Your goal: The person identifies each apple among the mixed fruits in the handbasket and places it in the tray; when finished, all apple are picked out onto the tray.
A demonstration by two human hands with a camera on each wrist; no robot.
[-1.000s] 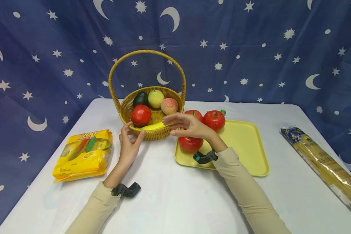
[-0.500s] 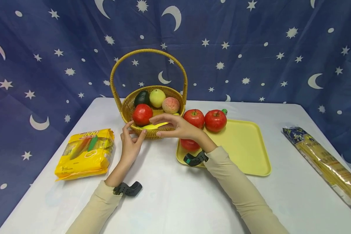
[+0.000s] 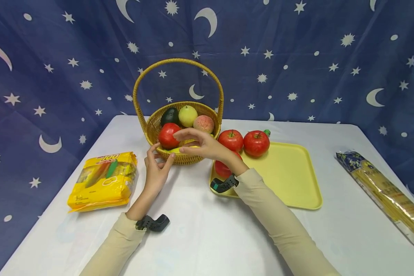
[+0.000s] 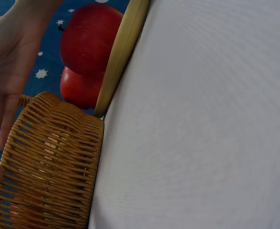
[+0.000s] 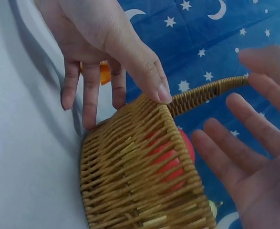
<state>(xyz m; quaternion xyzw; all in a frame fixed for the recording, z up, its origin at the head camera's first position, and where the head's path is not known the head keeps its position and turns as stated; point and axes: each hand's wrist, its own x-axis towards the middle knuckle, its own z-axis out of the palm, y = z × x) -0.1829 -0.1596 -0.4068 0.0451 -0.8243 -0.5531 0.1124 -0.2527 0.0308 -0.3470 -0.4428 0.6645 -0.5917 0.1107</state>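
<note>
In the head view, a wicker basket (image 3: 183,158) with a tall handle holds a banana (image 3: 176,150), a round red fruit (image 3: 168,135), a dark green avocado (image 3: 170,116), a yellow pear (image 3: 188,115) and a peach (image 3: 204,124). My left hand (image 3: 156,172) touches the basket's near left side. Seen from the right wrist, its thumb lies at the rim and its fingers hang along the outer wall. Over the front of the basket hovers my right hand (image 3: 205,145), fingers extended above the banana, partly covering it. Nothing is visible in its grasp.
Right of the basket lies a yellow tray (image 3: 286,176); red apples (image 3: 256,143) sit at its left side. A small green object (image 3: 267,132) shows behind them. A yellow snack bag (image 3: 103,182) lies left, a pack of spaghetti (image 3: 383,195) far right. A starry blue cloth (image 3: 296,57) hangs behind.
My right hand has moved left from the basket's right front edge to above the banana and close to the red fruit. The left hand has stayed at the basket.
</note>
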